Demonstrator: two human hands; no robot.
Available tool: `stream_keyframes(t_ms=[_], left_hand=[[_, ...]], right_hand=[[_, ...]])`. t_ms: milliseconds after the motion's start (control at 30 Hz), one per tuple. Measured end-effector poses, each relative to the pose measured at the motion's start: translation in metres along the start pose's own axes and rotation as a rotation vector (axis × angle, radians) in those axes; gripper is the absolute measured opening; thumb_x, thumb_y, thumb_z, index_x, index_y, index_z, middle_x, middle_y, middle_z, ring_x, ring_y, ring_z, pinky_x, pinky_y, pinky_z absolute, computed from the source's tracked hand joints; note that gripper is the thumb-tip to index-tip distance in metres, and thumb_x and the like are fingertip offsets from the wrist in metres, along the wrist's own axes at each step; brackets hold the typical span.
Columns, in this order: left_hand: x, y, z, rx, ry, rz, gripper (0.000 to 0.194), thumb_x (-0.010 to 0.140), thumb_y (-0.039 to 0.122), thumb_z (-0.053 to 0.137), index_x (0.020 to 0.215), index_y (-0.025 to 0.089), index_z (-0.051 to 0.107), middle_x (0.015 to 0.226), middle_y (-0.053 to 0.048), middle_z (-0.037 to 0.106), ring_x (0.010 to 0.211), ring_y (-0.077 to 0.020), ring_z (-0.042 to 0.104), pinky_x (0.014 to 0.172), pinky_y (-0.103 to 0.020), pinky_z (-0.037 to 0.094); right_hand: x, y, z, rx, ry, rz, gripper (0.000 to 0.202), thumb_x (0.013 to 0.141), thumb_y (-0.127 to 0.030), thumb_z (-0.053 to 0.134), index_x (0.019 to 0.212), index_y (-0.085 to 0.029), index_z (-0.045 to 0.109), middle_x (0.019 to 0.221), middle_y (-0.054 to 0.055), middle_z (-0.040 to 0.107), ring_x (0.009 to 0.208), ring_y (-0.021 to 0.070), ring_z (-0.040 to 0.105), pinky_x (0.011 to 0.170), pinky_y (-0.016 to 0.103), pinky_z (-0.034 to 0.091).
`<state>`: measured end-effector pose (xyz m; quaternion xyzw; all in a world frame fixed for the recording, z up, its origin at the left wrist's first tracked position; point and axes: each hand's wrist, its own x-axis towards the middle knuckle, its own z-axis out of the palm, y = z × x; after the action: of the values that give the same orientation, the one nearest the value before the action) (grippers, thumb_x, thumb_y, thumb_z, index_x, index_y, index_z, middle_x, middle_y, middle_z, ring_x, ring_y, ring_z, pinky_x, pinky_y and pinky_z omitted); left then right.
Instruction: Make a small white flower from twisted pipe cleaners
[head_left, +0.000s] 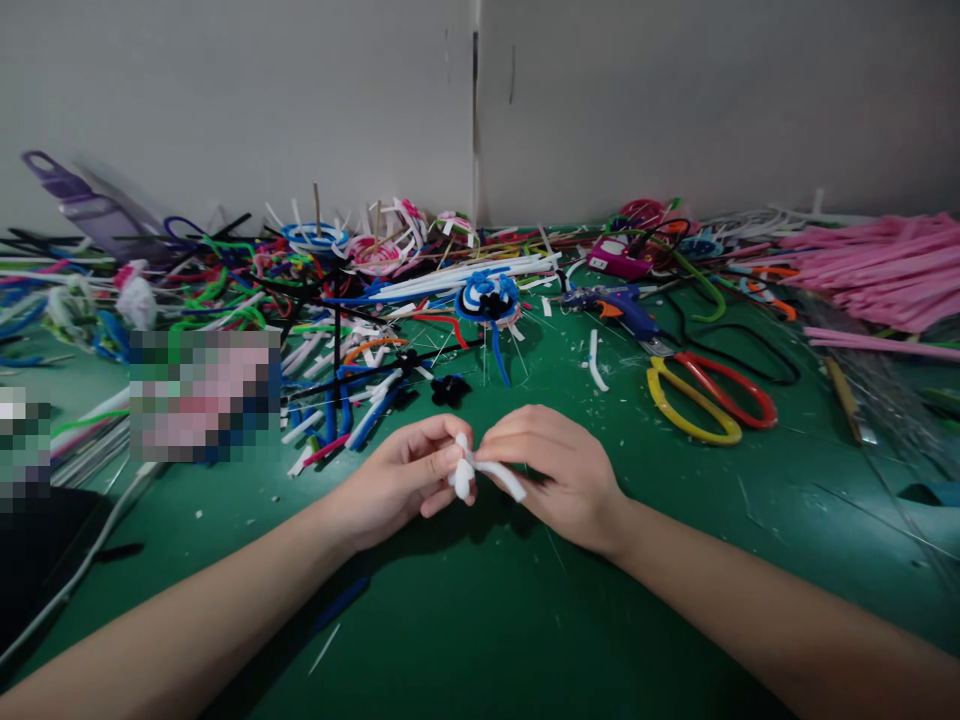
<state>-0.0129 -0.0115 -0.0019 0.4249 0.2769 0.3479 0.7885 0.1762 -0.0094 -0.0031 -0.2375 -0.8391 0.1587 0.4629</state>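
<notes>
Between both hands is a white fuzzy pipe cleaner (463, 478), bent into small loops on its left side, with a loose end slanting down to the right. My left hand (405, 475) pinches the looped part between thumb and fingers. My right hand (559, 475) is closed on the same piece near the base of the loose end; its thumb is mostly hidden. Just beyond the hands lie a black flower shape (450, 389) and a blue and white coiled piece (489, 297).
On the green table (420, 640), scissors with yellow and red handles (694, 400) lie right of centre, near a blue glue gun (626, 308). Pink pipe cleaners (885, 270) are heaped at the right. A purple bottle (101, 215) leans at the back left.
</notes>
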Motion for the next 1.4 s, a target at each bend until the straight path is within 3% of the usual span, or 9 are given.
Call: stream_keyframes(t_ms=[100, 200, 267, 367, 567, 833, 1033, 1400], left_hand=[[0.001, -0.001, 0.001, 0.044, 0.049, 0.097, 0.017, 0.082, 0.030, 0.066, 0.082, 0.016, 0.057, 0.063, 0.000, 0.064, 0.040, -0.0022, 0.043, 0.039, -0.014, 0.026], [0.002, -0.002, -0.001, 0.085, 0.082, 0.166, 0.013, 0.085, 0.029, 0.062, 0.083, 0.017, 0.057, 0.064, 0.000, 0.063, 0.044, -0.0031, 0.047, 0.040, -0.012, 0.029], [0.002, -0.004, -0.002, 0.110, 0.097, 0.193, 0.012, 0.086, 0.028, 0.061, 0.084, 0.017, 0.058, 0.065, 0.000, 0.063, 0.047, -0.0040, 0.049, 0.041, -0.012, 0.032], [0.002, -0.006, -0.004, 0.139, 0.103, 0.207, 0.012, 0.085, 0.028, 0.061, 0.085, 0.017, 0.058, 0.066, 0.000, 0.063, 0.049, -0.0051, 0.051, 0.042, -0.013, 0.035], [0.001, -0.006, -0.006, 0.211, 0.137, 0.211, 0.012, 0.086, 0.029, 0.061, 0.085, 0.017, 0.059, 0.063, 0.001, 0.062, 0.042, -0.0025, 0.044, 0.038, -0.012, 0.030], [0.001, -0.005, -0.006, 0.246, 0.103, 0.206, 0.007, 0.086, 0.026, 0.061, 0.085, 0.018, 0.062, 0.067, 0.002, 0.064, 0.036, 0.0018, 0.037, 0.033, -0.010, 0.022], [0.000, -0.005, -0.007, 0.223, 0.102, 0.197, 0.006, 0.085, 0.026, 0.063, 0.084, 0.020, 0.063, 0.063, 0.003, 0.063, 0.034, 0.0011, 0.037, 0.031, -0.009, 0.020], [0.001, -0.007, -0.008, 0.256, 0.083, 0.198, 0.010, 0.085, 0.028, 0.061, 0.085, 0.018, 0.060, 0.061, 0.003, 0.063, 0.035, -0.0001, 0.037, 0.032, -0.010, 0.021]], right_hand=[[0.001, -0.002, 0.001, 0.105, 0.050, 0.190, 0.012, 0.086, -0.019, 0.058, 0.098, -0.021, 0.060, 0.095, 0.005, 0.066, 0.088, 0.0157, 0.060, 0.078, 0.031, 0.047], [0.002, -0.002, 0.000, 0.227, 0.115, 0.394, 0.009, 0.089, -0.025, 0.053, 0.085, -0.019, 0.058, 0.081, 0.002, 0.059, 0.072, 0.0120, 0.055, 0.065, 0.026, 0.045], [0.001, 0.000, -0.001, 0.365, 0.062, 0.488, 0.026, 0.092, -0.032, 0.046, 0.072, -0.018, 0.057, 0.067, 0.000, 0.053, 0.061, 0.0102, 0.050, 0.058, 0.025, 0.042], [0.001, 0.004, -0.002, 0.573, -0.056, 0.587, 0.040, 0.094, -0.040, 0.037, 0.070, -0.016, 0.058, 0.063, 0.000, 0.052, 0.056, 0.0097, 0.049, 0.056, 0.025, 0.041], [0.004, 0.007, -0.003, 0.715, -0.126, 0.747, 0.024, 0.088, -0.034, 0.051, 0.083, -0.015, 0.064, 0.071, 0.000, 0.059, 0.058, 0.0086, 0.052, 0.056, 0.023, 0.042], [0.007, 0.008, -0.004, 0.718, -0.223, 0.744, 0.022, 0.088, -0.026, 0.053, 0.090, -0.014, 0.071, 0.065, 0.000, 0.060, 0.059, 0.0084, 0.052, 0.059, 0.023, 0.042], [0.006, 0.012, -0.004, 0.798, -0.190, 0.643, 0.019, 0.085, -0.018, 0.058, 0.099, -0.019, 0.071, 0.077, 0.000, 0.060, 0.064, 0.0069, 0.054, 0.061, 0.022, 0.043], [0.004, 0.015, -0.002, 0.862, -0.186, 0.668, 0.010, 0.076, -0.015, 0.069, 0.086, -0.017, 0.068, 0.079, 0.000, 0.064, 0.069, 0.0077, 0.059, 0.065, 0.021, 0.046]])
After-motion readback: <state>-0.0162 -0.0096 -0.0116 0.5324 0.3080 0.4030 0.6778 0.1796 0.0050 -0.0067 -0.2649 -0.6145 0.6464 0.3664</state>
